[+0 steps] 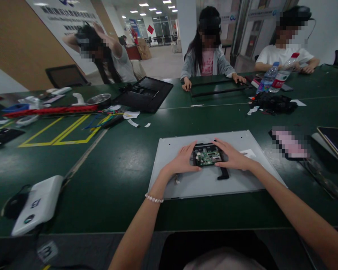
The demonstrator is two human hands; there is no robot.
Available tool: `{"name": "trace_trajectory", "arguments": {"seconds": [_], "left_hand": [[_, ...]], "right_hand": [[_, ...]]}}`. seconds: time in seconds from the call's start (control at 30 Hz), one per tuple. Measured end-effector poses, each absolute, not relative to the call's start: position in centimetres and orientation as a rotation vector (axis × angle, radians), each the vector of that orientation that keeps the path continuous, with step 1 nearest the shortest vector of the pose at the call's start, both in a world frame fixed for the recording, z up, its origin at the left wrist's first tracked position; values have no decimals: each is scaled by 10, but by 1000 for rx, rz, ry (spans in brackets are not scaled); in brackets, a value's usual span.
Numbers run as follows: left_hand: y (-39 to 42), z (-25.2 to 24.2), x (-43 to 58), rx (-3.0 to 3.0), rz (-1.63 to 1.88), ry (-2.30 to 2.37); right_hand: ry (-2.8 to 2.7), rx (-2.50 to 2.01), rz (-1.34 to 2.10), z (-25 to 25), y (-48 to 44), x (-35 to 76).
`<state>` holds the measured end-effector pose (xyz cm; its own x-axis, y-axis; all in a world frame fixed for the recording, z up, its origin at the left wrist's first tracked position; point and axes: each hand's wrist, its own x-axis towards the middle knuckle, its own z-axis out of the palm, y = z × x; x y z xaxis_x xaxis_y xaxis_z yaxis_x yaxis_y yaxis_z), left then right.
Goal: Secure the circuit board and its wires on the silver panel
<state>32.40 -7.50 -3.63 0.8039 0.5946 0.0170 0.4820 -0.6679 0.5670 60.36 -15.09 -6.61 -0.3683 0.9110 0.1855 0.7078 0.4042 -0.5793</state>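
A green circuit board (210,156) sits in a black housing over a pale grey flat panel (243,183). My left hand (183,159) grips its left side, thumb at the near edge and fingers at the far corner. On the opposite side my right hand (233,155) holds the housing in the same way, so the board lies between both hands. A black bracket-like piece (223,174) sticks out toward me below the right thumb. Near my left wrist a small connector (177,180) rests on the panel. Whether the housing touches the panel is hidden.
A white device (39,204) lies at left, a pink-screened phone (290,144) and glasses (322,179) at right. Farther off are a black casing (149,93), a red strip (53,110) and bottles (281,77). Across the table, one person's hands touch a dark frame (219,91).
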Motion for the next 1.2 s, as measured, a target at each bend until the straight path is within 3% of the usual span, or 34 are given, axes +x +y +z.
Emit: {"name": "trace_trajectory", "arguments": {"seconds": [1.2], "left_hand": [[-76,-35,322,2417,245,754]], "right_hand": [[-2177,-1264,623,-64,-154,620]]}}
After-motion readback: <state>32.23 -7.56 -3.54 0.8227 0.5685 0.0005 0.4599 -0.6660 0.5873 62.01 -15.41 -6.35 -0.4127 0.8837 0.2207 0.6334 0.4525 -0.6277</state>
